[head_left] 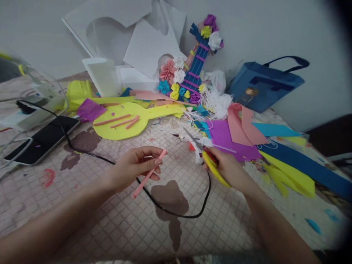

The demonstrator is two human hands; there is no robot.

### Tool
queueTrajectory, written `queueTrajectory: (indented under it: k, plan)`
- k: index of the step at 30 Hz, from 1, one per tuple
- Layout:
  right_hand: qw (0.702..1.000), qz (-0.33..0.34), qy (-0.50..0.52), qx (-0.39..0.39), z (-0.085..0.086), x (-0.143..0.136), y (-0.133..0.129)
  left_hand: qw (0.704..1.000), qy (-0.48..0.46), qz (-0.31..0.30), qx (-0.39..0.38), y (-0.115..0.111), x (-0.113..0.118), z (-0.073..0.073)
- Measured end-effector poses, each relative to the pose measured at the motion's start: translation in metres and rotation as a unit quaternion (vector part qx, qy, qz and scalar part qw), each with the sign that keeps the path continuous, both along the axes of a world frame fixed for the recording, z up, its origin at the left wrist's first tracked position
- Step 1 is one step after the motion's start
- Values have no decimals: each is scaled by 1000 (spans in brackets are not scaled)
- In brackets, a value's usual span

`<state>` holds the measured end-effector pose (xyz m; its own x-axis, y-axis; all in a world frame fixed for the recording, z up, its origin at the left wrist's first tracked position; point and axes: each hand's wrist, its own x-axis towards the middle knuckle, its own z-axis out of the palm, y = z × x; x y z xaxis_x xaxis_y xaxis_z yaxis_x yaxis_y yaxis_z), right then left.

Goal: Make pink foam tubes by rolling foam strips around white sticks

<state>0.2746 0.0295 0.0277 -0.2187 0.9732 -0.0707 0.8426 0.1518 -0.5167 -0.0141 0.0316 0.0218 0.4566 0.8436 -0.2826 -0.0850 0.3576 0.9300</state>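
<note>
Between the thumb and fingers of my left hand [137, 165] is a thin rolled strip of pink paper [145, 180], slanting down to the left. My right hand [229, 167] grips scissors [213, 167] with yellow and red handles; their blades point up and left, above the table. Beyond my left hand lies a yellow paper cutout [121, 130] with a round body and a long neck. Several rolled pink strips [125, 122] rest on that cutout. Close to the scissors blades is a white plastic object [198, 152], partly hidden by them.
A black cable [176, 214] loops across the patterned tablecloth under my hands. At the left are a phone [41, 141] and a power strip [24, 117]. A decorated paper guitar [195, 71] leans at the back. Purple paper [222, 135] and a blue bag [264, 86] are at right.
</note>
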Motion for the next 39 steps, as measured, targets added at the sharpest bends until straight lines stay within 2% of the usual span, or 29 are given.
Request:
queueTrajectory:
  k: [3, 5, 10, 12, 14, 17, 20, 22, 23, 24, 26, 29, 31, 37, 39]
  plan:
    - [983, -100, -129, 79, -2, 32, 23, 999, 31, -4, 25, -1, 1, -1]
    - [961, -158, -189, 122, -6, 59, 39, 999, 37, -16, 12, -2, 2, -1]
    - [949, -168, -218, 154, -24, 114, 64, 997, 23, -36, -72, -6, 8, -3]
    - [948, -172, -204, 171, -30, 122, 67, 995, 7, -40, -96, -6, 9, -6]
    - [944, -176, -166, 222, -30, 121, 67, 993, -11, -40, -108, -7, 10, -8]
    - [927, -184, -113, 306, -22, 103, 60, 992, -25, -37, -118, -8, 11, -9]
    - [940, -141, -62, 304, -12, 61, 46, 990, -29, -37, -134, -9, 13, -9]
    - [971, -22, 39, 235, -9, 24, 35, 989, -31, -39, -142, -10, 14, -9]
    - [980, 47, 52, 184, -9, 5, 30, 988, -32, -41, -144, -10, 15, -9]
    - [982, 118, 47, 142, -10, -12, 25, 988, -33, -42, -145, -10, 15, -9]
    - [975, 191, 1, 109, -13, -41, 18, 988, -30, -44, -144, -10, 15, -10]
    - [969, 190, -121, 103, -19, -68, 16, 989, -27, -53, -139, -12, 15, -11]
    - [961, 192, -168, 110, -20, -79, 22, 989, -31, -61, -135, -13, 15, -11]
    - [956, 236, -95, 146, -15, -122, 66, 988, -38, -65, -139, -18, 15, -9]
    - [953, 242, -111, 146, -15, -139, 78, 987, -37, -63, -142, -18, 15, -8]
